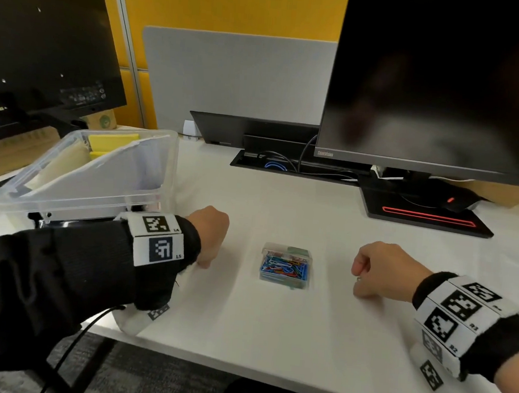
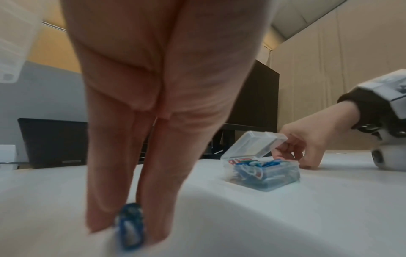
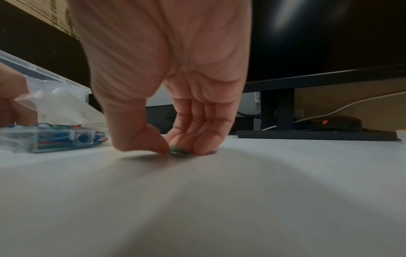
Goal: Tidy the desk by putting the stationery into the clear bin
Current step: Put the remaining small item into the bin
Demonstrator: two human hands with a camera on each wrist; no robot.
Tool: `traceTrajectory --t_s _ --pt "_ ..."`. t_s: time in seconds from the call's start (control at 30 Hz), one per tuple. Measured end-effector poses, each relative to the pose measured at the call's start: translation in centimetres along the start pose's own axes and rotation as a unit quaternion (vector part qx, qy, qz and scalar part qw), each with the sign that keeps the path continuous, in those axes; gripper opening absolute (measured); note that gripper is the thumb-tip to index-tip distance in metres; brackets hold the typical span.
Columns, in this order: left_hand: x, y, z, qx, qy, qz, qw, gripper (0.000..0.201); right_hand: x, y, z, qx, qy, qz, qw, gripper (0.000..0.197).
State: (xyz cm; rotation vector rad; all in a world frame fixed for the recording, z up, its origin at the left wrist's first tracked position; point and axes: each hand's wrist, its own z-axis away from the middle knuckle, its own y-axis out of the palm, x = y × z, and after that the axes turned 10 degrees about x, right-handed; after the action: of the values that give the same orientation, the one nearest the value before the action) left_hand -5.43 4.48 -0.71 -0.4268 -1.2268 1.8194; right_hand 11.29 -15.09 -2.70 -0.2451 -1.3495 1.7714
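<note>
Clip box (image 1: 285,266) mid tabletop (image 1: 274,314), between my hands, lid ajar, full. Left hand (image 1: 209,234) pinches blue clip (image 2: 130,229) against tabletop; right hand (image 1: 379,270) pinches green clip (image 3: 177,151). Clips light, springy, slippery: I judge fingertip pinch at edge best. Box rigid, spill-prone: shut lid, grip sides. Clear bin (image 1: 147,194) far left.

Office desk, yellow partition behind.
You sit at a white desk (image 1: 242,333) facing a yellow wall panel (image 1: 235,4) with a grey screen divider (image 1: 236,75); dark monitors stand left (image 1: 41,43) and right (image 1: 438,80), cables run in a desk cutout (image 1: 294,166), grey carpet (image 1: 147,382) lies below.
</note>
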Motion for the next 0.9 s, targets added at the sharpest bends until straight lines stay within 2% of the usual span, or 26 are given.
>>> traceTrajectory --t_s 0.1,0.23,0.33,0.4,0.47,0.6,0.7,0.9 --pt "0.4 0.2 -0.1 -0.026 0.023 0.044 0.998 0.030 0.4 0.2 0.5 0.025 -0.024 -0.004 0.999 0.016" --pt "0.0 0.5 -0.3 -0.025 0.041 0.077 0.996 0.025 0.6 0.2 0.9 0.035 -0.053 -0.006 0.998 0.017" --pt "-0.2 0.6 -0.5 -0.051 0.076 0.130 0.987 0.020 1.2 0.1 1.7 0.042 -0.148 -0.064 0.986 0.020" --pt "-0.3 0.9 -0.7 -0.066 0.100 0.155 0.981 0.021 2.1 0.4 2.6 0.092 -0.212 -0.101 0.968 0.024" --pt "-0.6 1.1 -0.9 -0.090 0.123 0.170 0.974 0.024 2.7 1.0 3.1 0.121 -0.247 -0.114 0.955 0.028" --pt "-0.6 1.4 -1.1 -0.184 0.161 0.161 0.956 0.027 3.0 1.5 2.7 0.044 -0.292 -0.160 0.942 0.032" --pt "-0.2 1.4 -1.3 -0.193 0.167 0.163 0.953 0.028 2.7 1.4 2.1 -0.005 -0.308 -0.164 0.937 0.029" --pt "-0.8 1.2 -2.0 -0.199 0.172 0.175 0.949 0.032 3.6 1.9 1.8 0.002 -0.333 -0.067 0.941 0.030"
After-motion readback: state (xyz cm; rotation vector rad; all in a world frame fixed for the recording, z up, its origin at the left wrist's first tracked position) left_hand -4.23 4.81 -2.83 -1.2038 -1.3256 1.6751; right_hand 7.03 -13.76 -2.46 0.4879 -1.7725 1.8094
